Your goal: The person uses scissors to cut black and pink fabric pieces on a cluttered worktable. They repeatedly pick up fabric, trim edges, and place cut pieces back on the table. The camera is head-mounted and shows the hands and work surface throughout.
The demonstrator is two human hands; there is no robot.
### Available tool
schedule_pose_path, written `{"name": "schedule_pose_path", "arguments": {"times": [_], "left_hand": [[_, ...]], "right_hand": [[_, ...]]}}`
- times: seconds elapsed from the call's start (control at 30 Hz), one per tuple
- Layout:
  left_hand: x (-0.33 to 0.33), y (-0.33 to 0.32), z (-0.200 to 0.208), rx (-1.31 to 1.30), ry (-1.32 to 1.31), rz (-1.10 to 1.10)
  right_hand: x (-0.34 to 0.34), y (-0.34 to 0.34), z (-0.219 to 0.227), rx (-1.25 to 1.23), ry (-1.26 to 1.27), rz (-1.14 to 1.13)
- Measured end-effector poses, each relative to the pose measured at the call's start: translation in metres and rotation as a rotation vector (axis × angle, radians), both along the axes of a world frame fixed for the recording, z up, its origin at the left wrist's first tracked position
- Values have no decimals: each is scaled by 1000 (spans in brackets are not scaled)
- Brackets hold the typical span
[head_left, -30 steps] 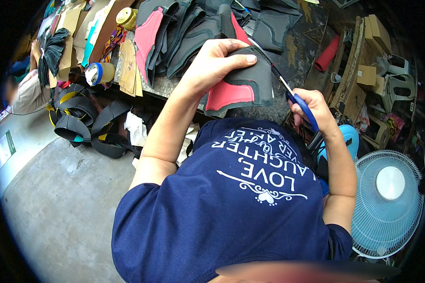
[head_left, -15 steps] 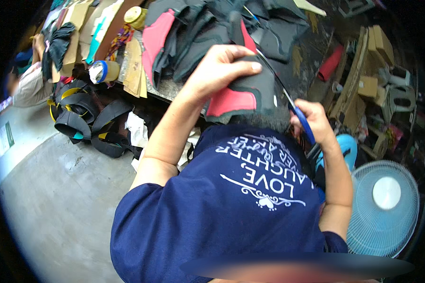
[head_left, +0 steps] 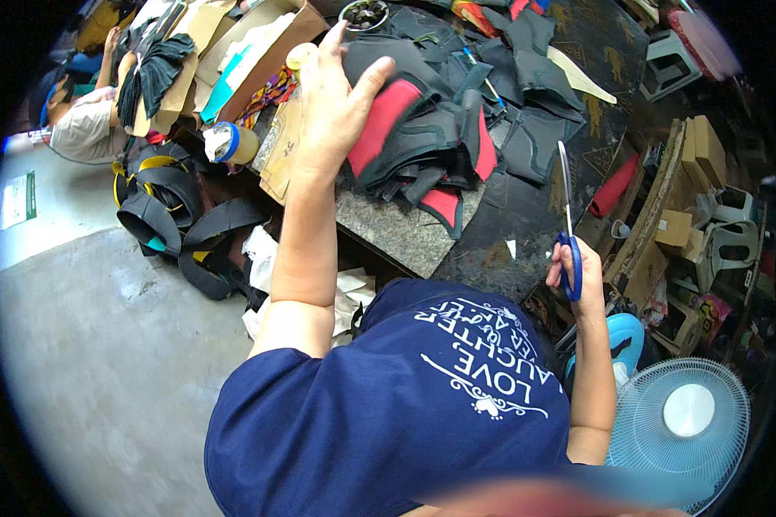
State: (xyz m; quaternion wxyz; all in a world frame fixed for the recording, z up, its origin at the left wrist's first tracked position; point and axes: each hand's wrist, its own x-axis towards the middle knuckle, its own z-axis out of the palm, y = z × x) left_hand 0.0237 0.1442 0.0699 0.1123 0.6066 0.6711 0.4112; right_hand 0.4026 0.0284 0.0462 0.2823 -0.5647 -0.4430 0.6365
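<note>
My left hand (head_left: 323,116) is raised at the left side of a pile of black and red fabric pieces (head_left: 405,142). Its fingers are stretched and the thumb stands apart; I see nothing gripped in it. A large black-and-red piece (head_left: 386,116) lies on top of the pile, right beside the thumb. My right hand (head_left: 585,274) is closed around the blue handles of a pair of scissors (head_left: 567,211). The long blades point away from me, over the dark table to the right of the pile, and touch no fabric.
A yellowish jar (head_left: 243,145) and brown card patterns (head_left: 280,155) sit left of the pile. Black straps (head_left: 177,211) hang below the table edge. A blue fan (head_left: 655,448) stands near my right elbow. Cardboard boxes (head_left: 707,155) are at right. Another person (head_left: 90,125) is at far left.
The black-and-red piece that my left hand held by the blades is out of my grasp. That hand has moved away to the left and opened. The scissors have come off the fabric, blades upward.
</note>
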Motion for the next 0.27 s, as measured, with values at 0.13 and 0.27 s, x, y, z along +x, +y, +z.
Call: {"name": "schedule_pose_path", "arguments": {"times": [0.13, 0.27], "left_hand": [[20, 4, -59, -194, 482, 29], [29, -1, -93, -57, 582, 91]], "right_hand": [[3, 2, -4, -15, -63, -12], [13, 4, -10, -13, -137, -1]]}}
